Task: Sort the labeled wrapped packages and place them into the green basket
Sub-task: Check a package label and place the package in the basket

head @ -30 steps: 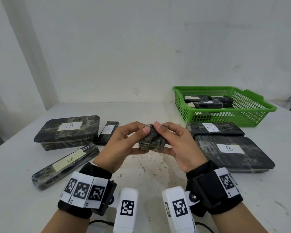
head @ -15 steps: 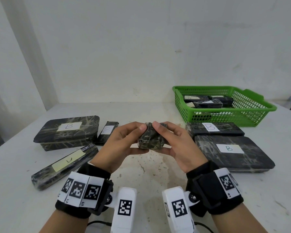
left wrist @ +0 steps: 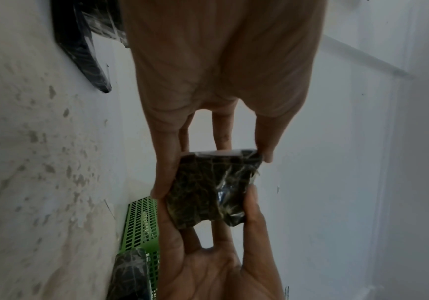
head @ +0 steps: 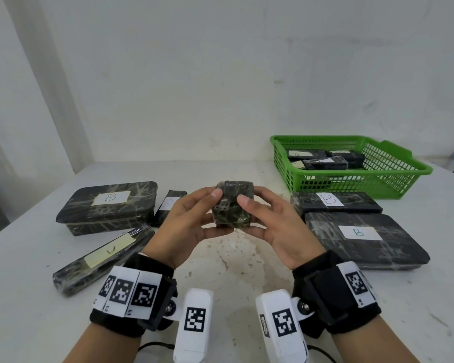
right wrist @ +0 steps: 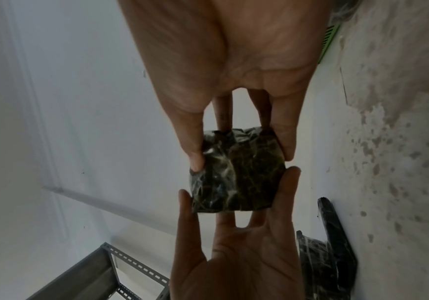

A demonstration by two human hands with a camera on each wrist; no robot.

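White walls back a stained white counter (head: pixel 233 260); left hand (head: pixel 186 226) and right hand (head: pixel 278 226) both pinch a small wrapped package (head: pixel 233 205).

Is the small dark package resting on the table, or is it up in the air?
Apart. In the head view, both hands, left hand and right hand, hold the small package above the table.

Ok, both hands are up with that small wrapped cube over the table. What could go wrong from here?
1. No label shows on the small wrapped cube in any view, so it may get sorted wrongly.
2. The left hand and right hand grip it only by fingertips on glossy wrap; it might slip onto the table.
3. The green basket already holds packages; a tossed cube may land on them.
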